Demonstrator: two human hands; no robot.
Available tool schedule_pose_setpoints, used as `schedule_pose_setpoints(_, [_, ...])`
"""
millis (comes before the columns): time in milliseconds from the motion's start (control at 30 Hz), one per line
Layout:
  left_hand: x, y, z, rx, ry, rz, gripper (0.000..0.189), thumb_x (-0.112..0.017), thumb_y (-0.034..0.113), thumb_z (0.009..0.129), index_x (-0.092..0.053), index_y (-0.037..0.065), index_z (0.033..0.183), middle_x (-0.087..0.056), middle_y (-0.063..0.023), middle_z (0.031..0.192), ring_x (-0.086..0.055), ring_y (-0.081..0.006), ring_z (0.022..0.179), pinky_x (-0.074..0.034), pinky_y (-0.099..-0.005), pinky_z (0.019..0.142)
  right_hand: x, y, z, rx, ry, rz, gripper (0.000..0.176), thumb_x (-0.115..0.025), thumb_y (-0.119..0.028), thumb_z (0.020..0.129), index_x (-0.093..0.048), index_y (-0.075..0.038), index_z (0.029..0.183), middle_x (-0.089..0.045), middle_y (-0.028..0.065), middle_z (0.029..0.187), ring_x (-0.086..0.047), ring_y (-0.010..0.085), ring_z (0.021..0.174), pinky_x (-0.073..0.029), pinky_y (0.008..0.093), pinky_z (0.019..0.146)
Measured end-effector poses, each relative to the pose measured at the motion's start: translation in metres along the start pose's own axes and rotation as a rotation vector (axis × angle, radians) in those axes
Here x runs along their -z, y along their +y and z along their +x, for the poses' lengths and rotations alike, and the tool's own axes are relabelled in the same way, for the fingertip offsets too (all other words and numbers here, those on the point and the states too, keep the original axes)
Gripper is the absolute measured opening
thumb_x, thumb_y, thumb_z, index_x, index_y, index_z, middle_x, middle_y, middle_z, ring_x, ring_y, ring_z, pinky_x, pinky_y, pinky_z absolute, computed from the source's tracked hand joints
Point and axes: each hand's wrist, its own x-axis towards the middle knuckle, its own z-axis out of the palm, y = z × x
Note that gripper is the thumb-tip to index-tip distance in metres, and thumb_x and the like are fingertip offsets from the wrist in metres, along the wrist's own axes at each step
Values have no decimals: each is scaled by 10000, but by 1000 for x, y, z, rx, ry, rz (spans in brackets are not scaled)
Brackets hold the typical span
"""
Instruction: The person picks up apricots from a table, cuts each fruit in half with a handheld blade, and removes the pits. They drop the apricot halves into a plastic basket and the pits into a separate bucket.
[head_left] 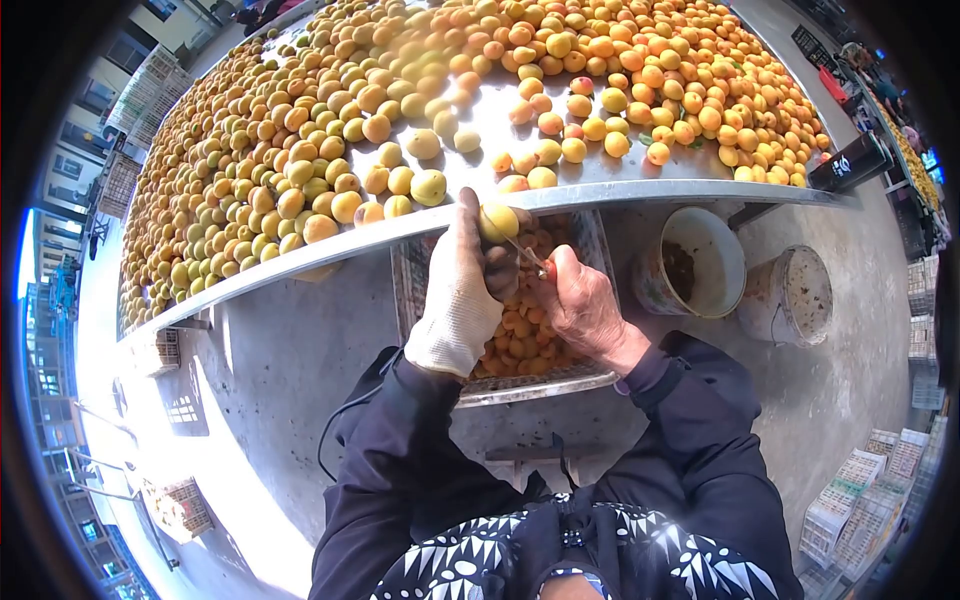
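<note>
My left hand (455, 290), in a white knit glove with darkened fingers, grips a yellow apricot (498, 223) close to the table's front edge. My right hand (585, 308) is bare and closed around a small knife (545, 268); a bit of its reddish handle shows, and the thin blade reaches the apricot's lower side. Below both hands sits a crate (597, 375) holding many orange apricot pieces (525, 340). Whole apricots (290, 205) in yellow and orange are spread over the metal table (650, 190) in front of me.
Right of the crate stand a white bucket (703, 262) with dark matter inside and a second, lidded-looking bucket (800, 295). Stacked crates (860, 490) line the right side, with more crates (150, 95) at the far left. A dark post (850, 163) is at the table's right corner.
</note>
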Motion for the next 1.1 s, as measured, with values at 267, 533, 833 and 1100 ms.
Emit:
schedule_pose_setpoints(267, [-5,13,-1,-441,105,555,492,-404,461,1035,-658,43,979,-574,21,775,-454,-26,636,-339,-184,529,18,-14,9,-496,141,499,356,-665,-341,934,-484,-59,813,-509,67,608,-519,179,512,-418,296,497])
schedule_pose_setpoints(533, [-12,-10,-7,-913,-49,1136,250,-474,240,1029,-654,73,1076,-655,-112,711,-670,-279,637,-515,-357,622,18,-40,44,-732,82,1199,416,-548,-439,996,-615,-29,979,-544,-23,662,-474,60,490,-362,219,442])
schedule_pose_setpoints(833, [-9,-39,3,-962,65,839,326,-411,253,1068,-610,-2,1030,-638,-71,841,-556,-120,754,-479,-277,692,3,-43,46,-240,451,531,207,-625,-199,965,-578,-7,904,-636,134,706,-649,238,597,-483,327,554])
schedule_pose_setpoints(1100, [-19,-41,5,-627,145,389,379,-430,305,1061,-639,-6,1005,-638,-22,901,-541,-81,815,-455,-245,744,-3,-27,50,2,410,320,186,-664,-169,919,-549,-28,880,-630,105,666,-655,298,596,-506,355,536])
